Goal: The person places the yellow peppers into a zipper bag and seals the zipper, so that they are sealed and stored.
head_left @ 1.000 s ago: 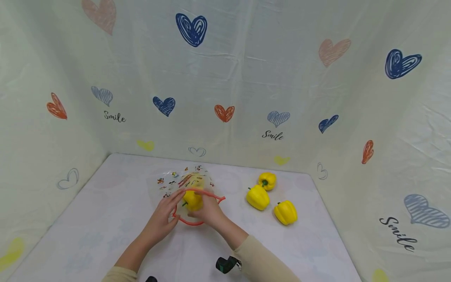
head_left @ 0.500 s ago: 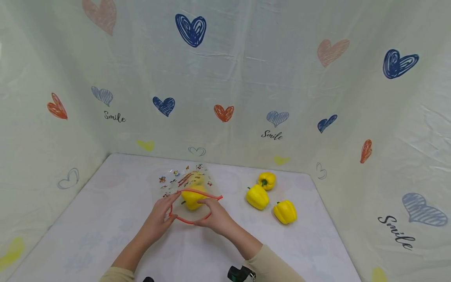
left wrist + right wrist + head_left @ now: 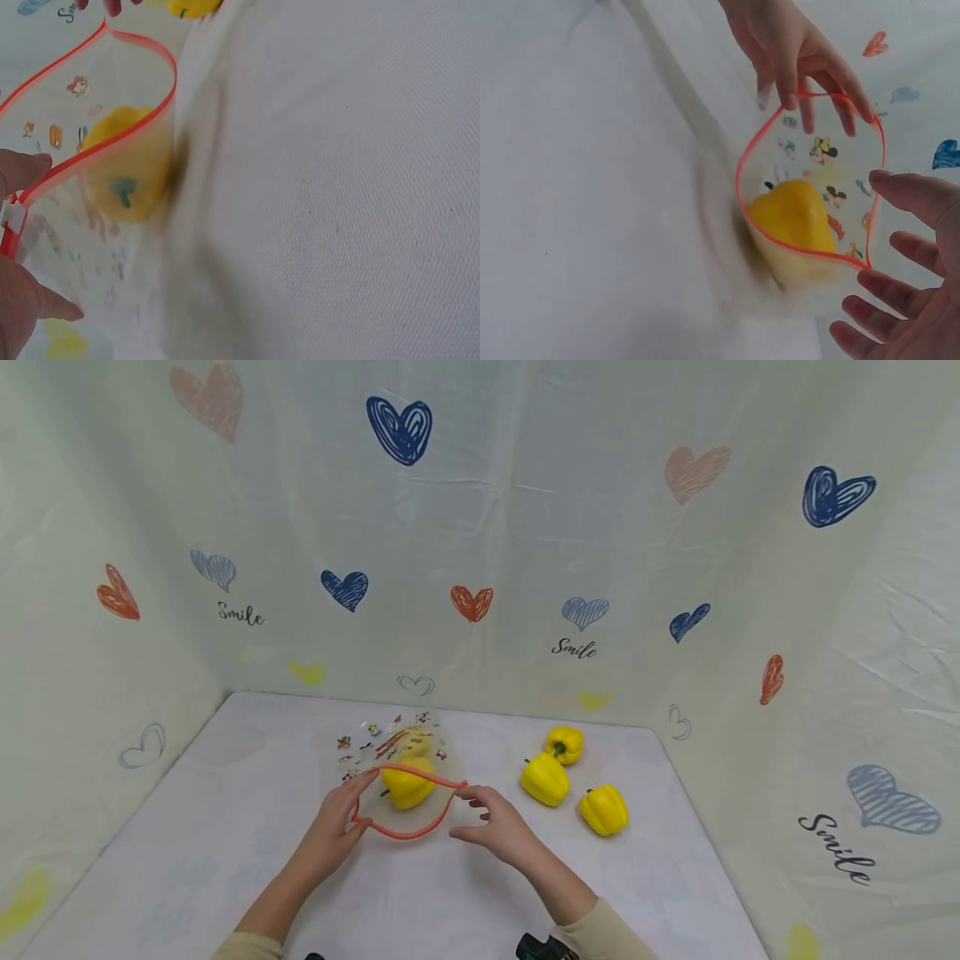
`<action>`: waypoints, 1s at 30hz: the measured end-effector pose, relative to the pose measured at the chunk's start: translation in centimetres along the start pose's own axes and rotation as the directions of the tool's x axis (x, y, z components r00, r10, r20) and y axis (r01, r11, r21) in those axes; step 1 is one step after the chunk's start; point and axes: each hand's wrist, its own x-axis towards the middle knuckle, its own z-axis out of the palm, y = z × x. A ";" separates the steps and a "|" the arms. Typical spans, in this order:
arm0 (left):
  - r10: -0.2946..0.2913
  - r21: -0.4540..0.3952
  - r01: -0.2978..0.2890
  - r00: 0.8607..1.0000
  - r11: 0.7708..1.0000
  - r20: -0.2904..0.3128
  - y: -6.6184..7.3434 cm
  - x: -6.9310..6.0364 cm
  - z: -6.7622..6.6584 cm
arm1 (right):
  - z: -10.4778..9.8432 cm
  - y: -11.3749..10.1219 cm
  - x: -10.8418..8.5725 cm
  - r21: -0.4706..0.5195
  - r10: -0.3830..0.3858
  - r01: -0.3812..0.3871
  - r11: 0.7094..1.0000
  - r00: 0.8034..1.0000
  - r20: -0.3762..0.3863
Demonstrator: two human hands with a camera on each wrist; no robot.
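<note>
A clear zip bag (image 3: 352, 756) with cartoon prints and a red rim lies on the table, its mouth gaping towards me. Inside rests a yellow bell pepper (image 3: 408, 788); a fainter yellow shape shows through the film behind it. My left hand (image 3: 333, 827) holds the left end of the red rim, fingers and thumb spread along it. By the right end of the mouth is my right hand (image 3: 498, 828), its fingers parted and holding nothing. In the right wrist view its fingers (image 3: 889, 292) lie close to the rim; whether they touch it I cannot tell.
Three more yellow bell peppers lie on the table to the right: one at the back (image 3: 565, 745), one beside it (image 3: 545, 779) and one nearer (image 3: 603, 810). A white curtain (image 3: 510, 527) printed with hearts hangs behind and around the table.
My right hand has drawn back out of the bag's mouth to the right, leaving the pepper inside. The left hand has stayed on the rim, shifting slightly left.
</note>
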 end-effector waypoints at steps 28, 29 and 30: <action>-0.060 0.034 0.059 0.998 0.998 0.018 0.0 0.2 -0.2 | -8.4 6.2 -4.9 -0.030 0.180 -0.200 0.979 0.928 -0.325; -0.062 0.031 0.062 0.998 0.998 0.020 0.0 0.1 -0.2 | -8.7 6.3 -5.0 -0.042 0.185 -0.210 0.977 0.924 -0.336; -0.065 0.031 0.064 0.998 0.997 0.022 0.0 0.1 -0.2 | -8.9 6.4 -5.1 -0.050 0.190 -0.220 0.974 0.919 -0.347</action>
